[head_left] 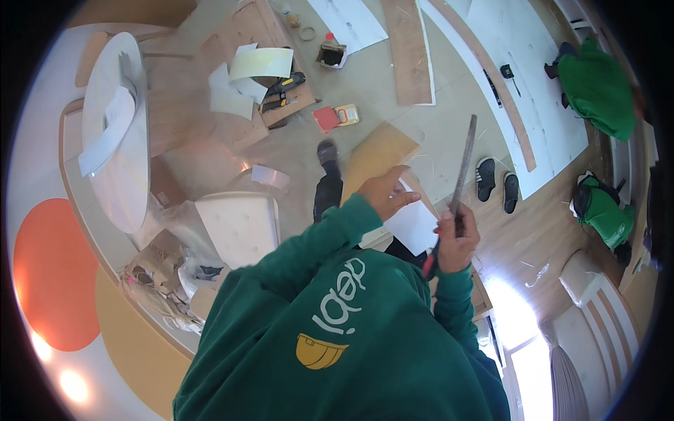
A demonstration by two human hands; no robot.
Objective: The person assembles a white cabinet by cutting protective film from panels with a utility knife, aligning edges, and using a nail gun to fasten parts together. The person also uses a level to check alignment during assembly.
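Gripped tool (pixel 464 161), long, narrow, grey-bladed, red-and-black-handled, in curled right hand (pixel 458 242), pointing beyond it. Held left hand (pixel 383 197) spread, thumb apart, just beside white panel (pixel 413 229), flat, straight-edged; could not tell whether touching.

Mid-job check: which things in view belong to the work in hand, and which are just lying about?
Likely in the work:
long grey tool with a red-and-black handle, in the right hand
white panel, nearest the left hand

Apparently lying about:
dark shoes
tape measure, on the large white sheet
yellow-and-black tools
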